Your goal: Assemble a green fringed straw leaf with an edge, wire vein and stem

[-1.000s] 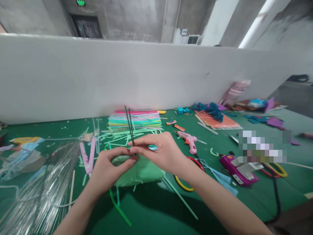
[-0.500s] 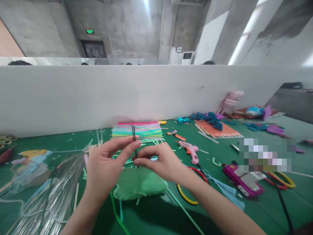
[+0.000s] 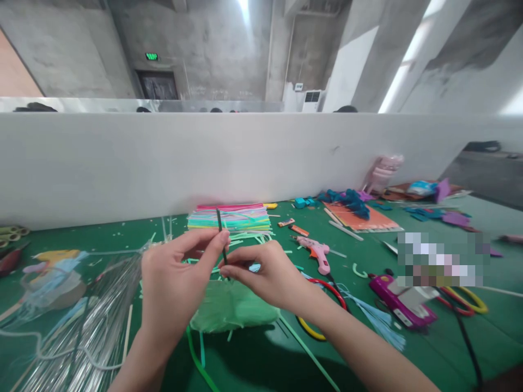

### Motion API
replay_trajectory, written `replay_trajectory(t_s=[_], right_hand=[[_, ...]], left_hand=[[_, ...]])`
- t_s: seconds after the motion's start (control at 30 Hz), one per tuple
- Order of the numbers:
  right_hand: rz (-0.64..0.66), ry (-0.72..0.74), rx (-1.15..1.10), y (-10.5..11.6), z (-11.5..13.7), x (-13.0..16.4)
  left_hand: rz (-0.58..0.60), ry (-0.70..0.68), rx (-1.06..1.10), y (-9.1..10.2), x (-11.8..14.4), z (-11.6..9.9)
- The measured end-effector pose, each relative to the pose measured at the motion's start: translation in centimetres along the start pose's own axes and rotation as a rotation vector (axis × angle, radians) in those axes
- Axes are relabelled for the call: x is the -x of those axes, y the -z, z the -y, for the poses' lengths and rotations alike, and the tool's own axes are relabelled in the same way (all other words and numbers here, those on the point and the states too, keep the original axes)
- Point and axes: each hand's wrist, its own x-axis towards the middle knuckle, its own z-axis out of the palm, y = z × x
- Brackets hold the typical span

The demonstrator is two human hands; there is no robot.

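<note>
My left hand [image 3: 180, 275] is closed, its thumb and fingers pinching a thin dark stem [image 3: 219, 219] that stands nearly upright. Lower on the same stem, my right hand [image 3: 261, 267] pinches with thumb and forefinger. Just below the fingers sits a light green, slightly see-through padded piece [image 3: 235, 313], which the stem's lower end seems to reach; the exact contact is partly hidden. Green strips [image 3: 308, 354] stick out from under this piece toward me. Behind my hands lies a stack of coloured craft sticks [image 3: 229, 218].
On the green table [image 3: 134, 228], a pink glue gun [image 3: 316, 249], red-and-yellow scissors [image 3: 327, 294] and a purple device [image 3: 402, 302] lie to the right. Clear strands [image 3: 90, 326] and a yellow glue gun [image 3: 57, 256] are at left. A white partition [image 3: 245, 158] rises behind.
The stem leans slightly more to the left, and its two strands now look like one. Both hands keep their pinch and have barely shifted. The view has tilted slightly.
</note>
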Motion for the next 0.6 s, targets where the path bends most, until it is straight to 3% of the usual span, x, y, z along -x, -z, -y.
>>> replay_trajectory(t_s=[0.2, 0.47, 0.6], right_hand=[[0.014, -0.082, -0.129, -0.2, -1.2, -0.2], [0.057, -0.097, 0.0, 0.3, -0.6, 0.4], [0.107, -0.056, 0.001, 1.0, -0.6, 0.4]], left_hand=[[0.036, 0.043, 0.094, 0.1, -0.8, 0.5], [0.11, 0.085, 0.165, 0.1, -1.0, 0.0], [0.081, 0.041, 0.167, 0.1, -0.9, 0.1]])
